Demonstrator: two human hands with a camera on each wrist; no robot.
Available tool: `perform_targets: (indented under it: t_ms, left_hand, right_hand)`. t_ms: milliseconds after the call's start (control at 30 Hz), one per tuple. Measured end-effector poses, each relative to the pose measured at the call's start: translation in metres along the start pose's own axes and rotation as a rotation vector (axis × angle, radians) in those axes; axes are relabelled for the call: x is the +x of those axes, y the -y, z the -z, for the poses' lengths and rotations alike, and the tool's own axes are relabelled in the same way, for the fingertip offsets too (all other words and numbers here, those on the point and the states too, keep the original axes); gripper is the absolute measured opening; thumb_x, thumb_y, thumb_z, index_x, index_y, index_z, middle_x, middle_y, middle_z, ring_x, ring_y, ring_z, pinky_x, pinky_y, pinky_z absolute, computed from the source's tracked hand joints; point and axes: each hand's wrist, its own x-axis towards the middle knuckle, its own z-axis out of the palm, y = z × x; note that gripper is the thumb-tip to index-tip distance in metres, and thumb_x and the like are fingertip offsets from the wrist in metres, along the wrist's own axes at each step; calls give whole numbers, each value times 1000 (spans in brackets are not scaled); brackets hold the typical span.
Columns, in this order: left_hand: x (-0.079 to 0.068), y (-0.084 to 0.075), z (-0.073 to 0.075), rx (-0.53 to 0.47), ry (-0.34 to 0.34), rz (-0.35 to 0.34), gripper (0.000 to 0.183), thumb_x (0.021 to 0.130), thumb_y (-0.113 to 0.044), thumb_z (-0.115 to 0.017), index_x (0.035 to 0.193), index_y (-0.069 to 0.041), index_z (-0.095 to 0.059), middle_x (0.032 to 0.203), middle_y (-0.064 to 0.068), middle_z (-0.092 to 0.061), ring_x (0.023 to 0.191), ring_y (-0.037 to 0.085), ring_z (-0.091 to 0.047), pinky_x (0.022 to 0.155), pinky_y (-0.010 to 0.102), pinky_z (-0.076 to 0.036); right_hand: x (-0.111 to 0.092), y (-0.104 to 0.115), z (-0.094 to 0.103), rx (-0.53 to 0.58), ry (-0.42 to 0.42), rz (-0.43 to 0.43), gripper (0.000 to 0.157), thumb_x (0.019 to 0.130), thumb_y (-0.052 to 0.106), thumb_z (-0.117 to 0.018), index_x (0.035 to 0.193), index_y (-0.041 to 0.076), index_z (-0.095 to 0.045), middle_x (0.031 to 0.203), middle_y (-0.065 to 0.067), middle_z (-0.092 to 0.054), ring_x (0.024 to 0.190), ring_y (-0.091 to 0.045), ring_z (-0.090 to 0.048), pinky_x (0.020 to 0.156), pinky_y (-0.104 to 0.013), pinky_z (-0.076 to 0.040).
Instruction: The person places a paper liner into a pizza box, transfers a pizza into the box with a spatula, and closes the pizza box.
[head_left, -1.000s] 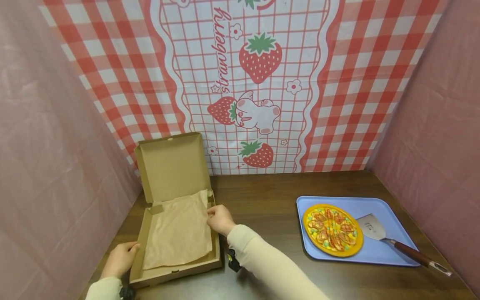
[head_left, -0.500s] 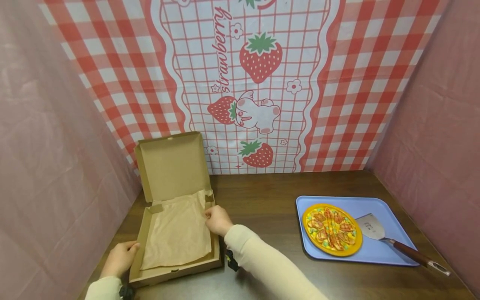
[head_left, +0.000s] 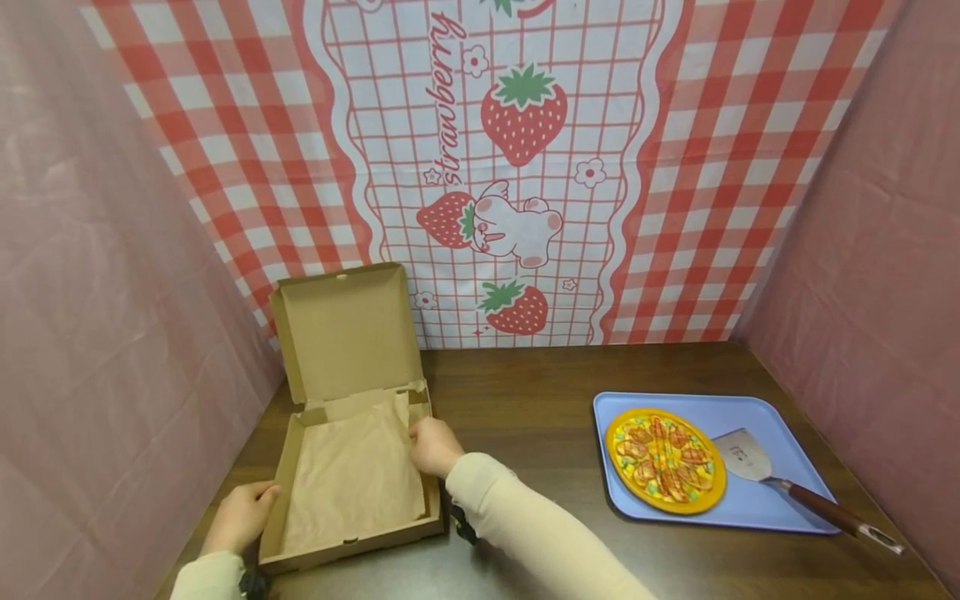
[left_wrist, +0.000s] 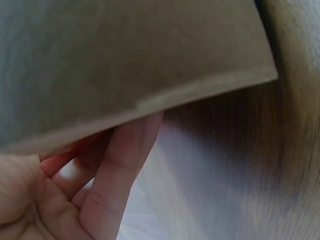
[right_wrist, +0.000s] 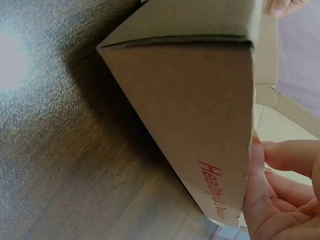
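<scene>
An open cardboard pizza box (head_left: 341,350) stands at the left of the table, its lid tilted up at the back. Brown paper (head_left: 348,475) lines its base, with the right edge raised. My right hand (head_left: 432,447) pinches this edge over the box's right wall; in the right wrist view, thumb and fingers (right_wrist: 287,155) meet right at the rim. On the opposite side my left hand (head_left: 240,512) holds the box's left wall. In the left wrist view, the fingers (left_wrist: 117,175) reach up to a cardboard edge, which hides their tips.
At the right a blue tray (head_left: 765,512) bears a toy-like pizza (head_left: 663,458) on a yellow base. A metal pizza server (head_left: 750,454) lies beside the pizza, its brown handle over the tray's edge. Pink curtains (head_left: 112,292) flank the table (head_left: 517,417).
The paper has shifted toward the front, and more of the box's back wall shows behind it. My right hand has moved slightly left with the paper's edge. The left hand stays put.
</scene>
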Motion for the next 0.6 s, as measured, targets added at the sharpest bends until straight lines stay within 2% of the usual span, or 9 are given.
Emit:
perform_targets:
  t_ms: [33, 133, 200, 333, 467, 600]
  left_hand:
    - [0, 0, 0, 0, 0, -1, 39, 99, -17, -48, 124, 11, -59, 123, 33, -60, 115, 54, -55, 94, 64, -44]
    - [0, 0, 0, -1, -5, -5, 39, 99, -16, -48, 124, 11, -60, 123, 33, -60, 115, 54, -55, 95, 64, -44]
    - [0, -1, 0, -1, -6, -9, 39, 98, -16, -48, 123, 11, -60, 123, 33, -60, 115, 54, -55, 95, 64, -44]
    - [-1, -1, 0, 2, -6, -13, 39, 98, -16, -48, 123, 11, -60, 123, 34, -60, 115, 54, -55, 95, 64, -44]
    - [-1, 0, 0, 2, -5, -13, 38, 98, -16, -48, 123, 11, -60, 122, 33, -60, 115, 54, -55, 94, 64, -44]
    - [0, 0, 0, -1, -5, -11, 38, 98, -16, -48, 123, 10, -60, 122, 33, -60, 115, 54, -55, 95, 64, -44]
  right_hand:
    - [-5, 8, 7, 2, 18, -29, 15, 73, -9, -54, 64, 2, -58, 69, -5, -61, 64, -15, -51, 54, -21, -43]
    - [-7, 11, 8, -31, 11, -37, 33, 72, -9, -55, 54, 12, -36, 57, -1, -39, 56, -15, -38, 46, -21, -30]
    - [-9, 13, 8, -53, 4, -46, 40, 72, -8, -56, 54, 16, -29, 55, 1, -32, 54, -14, -35, 45, -22, -27]
    - [-9, 15, 7, -99, 2, -78, 39, 73, -5, -58, 53, 16, -33, 57, 0, -42, 55, -15, -40, 45, -24, -34]
    - [-7, 15, 5, -125, 18, -105, 29, 72, -5, -59, 55, 13, -44, 63, -4, -53, 57, -17, -45, 46, -27, -39]
    - [-6, 15, 4, -133, 24, -105, 17, 70, -4, -62, 60, 8, -54, 66, -7, -58, 57, -18, -47, 46, -29, -40]
